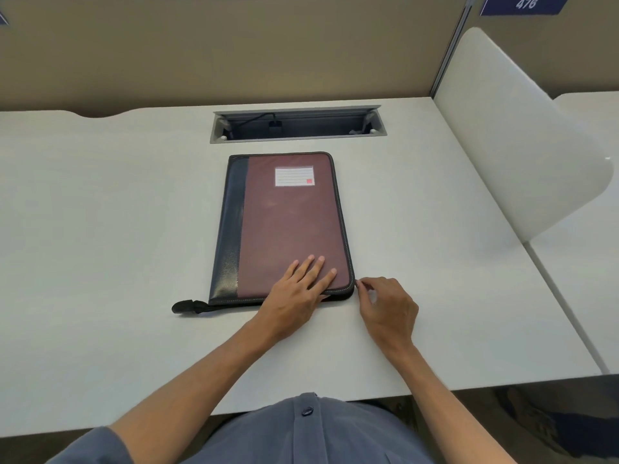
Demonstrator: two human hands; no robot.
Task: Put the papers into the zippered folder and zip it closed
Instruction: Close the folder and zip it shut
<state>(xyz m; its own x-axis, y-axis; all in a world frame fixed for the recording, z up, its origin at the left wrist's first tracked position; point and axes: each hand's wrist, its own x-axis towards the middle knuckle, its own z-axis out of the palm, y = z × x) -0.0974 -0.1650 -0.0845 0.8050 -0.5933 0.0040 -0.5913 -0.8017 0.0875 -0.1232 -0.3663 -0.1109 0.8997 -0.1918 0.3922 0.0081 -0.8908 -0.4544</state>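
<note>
Closed folder [288, 226] on white desk [100, 229], below sign [524, 3] reading "476".
Maroon fabric, black grained spine, lined label [294, 176]. Left hand [298, 289] flat, fingers spread; right hand [385, 306] pinching at the zipper corner.

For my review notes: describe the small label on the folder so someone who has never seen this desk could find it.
On the white desk, just in front of the grey cable tray, lies the maroon and black zippered folder. Near the folder's far edge sits the label. It is a white rectangular card with ruled lines and a small red square in one corner, the only pale patch on the cover.
</note>
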